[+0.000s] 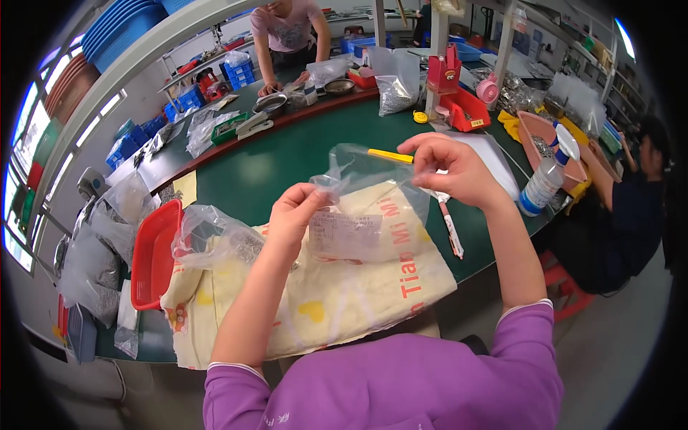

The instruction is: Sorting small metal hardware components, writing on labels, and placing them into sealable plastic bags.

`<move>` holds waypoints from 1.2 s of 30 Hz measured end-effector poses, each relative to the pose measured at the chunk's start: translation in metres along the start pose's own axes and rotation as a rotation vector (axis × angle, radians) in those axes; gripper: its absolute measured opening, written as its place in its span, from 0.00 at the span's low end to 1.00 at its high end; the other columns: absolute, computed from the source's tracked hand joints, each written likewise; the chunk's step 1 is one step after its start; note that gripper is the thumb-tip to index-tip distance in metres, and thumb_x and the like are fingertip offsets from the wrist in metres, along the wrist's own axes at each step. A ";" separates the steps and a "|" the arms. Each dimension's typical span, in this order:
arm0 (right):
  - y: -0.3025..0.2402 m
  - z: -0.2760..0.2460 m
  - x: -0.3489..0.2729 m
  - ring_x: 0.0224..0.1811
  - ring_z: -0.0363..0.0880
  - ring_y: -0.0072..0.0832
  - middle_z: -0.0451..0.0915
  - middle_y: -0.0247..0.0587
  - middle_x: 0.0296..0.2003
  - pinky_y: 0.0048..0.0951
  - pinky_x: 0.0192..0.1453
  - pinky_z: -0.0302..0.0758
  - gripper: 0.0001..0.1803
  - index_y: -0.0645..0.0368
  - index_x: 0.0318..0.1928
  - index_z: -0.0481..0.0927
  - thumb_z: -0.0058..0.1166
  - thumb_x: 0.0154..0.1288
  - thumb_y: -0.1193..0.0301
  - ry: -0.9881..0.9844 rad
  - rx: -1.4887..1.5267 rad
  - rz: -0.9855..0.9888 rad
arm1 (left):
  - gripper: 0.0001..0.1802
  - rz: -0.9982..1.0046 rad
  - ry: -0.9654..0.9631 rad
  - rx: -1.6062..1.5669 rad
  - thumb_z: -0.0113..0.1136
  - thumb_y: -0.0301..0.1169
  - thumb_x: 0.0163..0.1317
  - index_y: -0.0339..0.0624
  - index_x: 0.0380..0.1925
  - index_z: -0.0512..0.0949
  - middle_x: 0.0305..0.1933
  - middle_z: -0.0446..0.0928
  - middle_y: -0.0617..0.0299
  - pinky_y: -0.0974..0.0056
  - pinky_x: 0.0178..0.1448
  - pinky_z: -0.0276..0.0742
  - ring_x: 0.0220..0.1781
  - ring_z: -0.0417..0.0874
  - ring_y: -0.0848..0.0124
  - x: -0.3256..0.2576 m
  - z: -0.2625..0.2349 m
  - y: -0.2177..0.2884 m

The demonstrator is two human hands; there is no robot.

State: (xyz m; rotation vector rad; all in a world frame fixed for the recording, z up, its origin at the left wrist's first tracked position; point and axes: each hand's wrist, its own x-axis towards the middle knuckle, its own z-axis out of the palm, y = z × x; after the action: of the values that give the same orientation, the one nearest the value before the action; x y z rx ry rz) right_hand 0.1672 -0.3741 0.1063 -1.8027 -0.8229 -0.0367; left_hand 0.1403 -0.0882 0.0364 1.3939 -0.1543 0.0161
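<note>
Between my two hands a clear plastic bag point(358, 166) is stretched by its upper part. My left hand point(297, 208) pinches its left edge, and my right hand point(453, 166) pinches the right side with thumb and finger. A paper slip with writing point(347, 233) shows in the lower part of the bag; whether it lies inside or beneath is unclear. A slim yellow stick-like thing point(390, 155) touches or lies just behind my right fingers. Below is a cream printed cloth point(315, 312). Another clear bag with small metal parts point(229, 240) rests left of my left forearm.
On the green table point(308, 140), a white pen point(451, 229) and spray bottle point(546, 183) stand to the right, with a red tray point(155, 258) at left. Filled bags point(93, 269) crowd the left edge. One person point(290, 32) stands opposite; another point(634, 186) sits at right.
</note>
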 end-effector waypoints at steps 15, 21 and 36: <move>-0.015 -0.011 0.008 0.66 0.59 0.39 0.64 0.42 0.61 0.39 0.67 0.59 0.47 0.51 0.64 0.64 0.69 0.39 0.63 0.138 -0.537 -0.229 | 0.08 0.147 0.037 0.243 0.56 0.21 0.58 0.34 0.38 0.79 0.34 0.81 0.62 0.72 0.42 0.76 0.36 0.81 0.76 -0.005 0.022 0.011; -0.040 0.055 0.049 0.44 0.76 0.34 0.79 0.35 0.37 0.36 0.47 0.73 0.17 0.53 0.43 0.78 0.63 0.51 0.65 -0.078 -0.667 -0.486 | 0.07 0.100 0.058 0.517 0.63 0.23 0.52 0.35 0.33 0.81 0.31 0.82 0.64 0.72 0.41 0.74 0.34 0.79 0.79 0.001 0.058 0.037; -0.052 0.025 0.065 0.31 0.76 0.23 0.78 0.33 0.24 0.26 0.38 0.74 0.16 0.61 0.40 0.81 0.64 0.50 0.68 -0.336 -0.509 -0.016 | 0.17 0.252 -0.149 0.177 0.50 0.37 0.69 0.36 0.46 0.78 0.41 0.82 0.57 0.67 0.50 0.76 0.43 0.83 0.69 -0.004 0.019 0.033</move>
State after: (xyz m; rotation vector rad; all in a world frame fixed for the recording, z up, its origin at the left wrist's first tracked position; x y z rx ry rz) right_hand 0.1789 -0.3116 0.1654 -2.3204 -1.1401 0.0527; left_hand 0.1307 -0.1010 0.0713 1.5447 -0.4617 0.1379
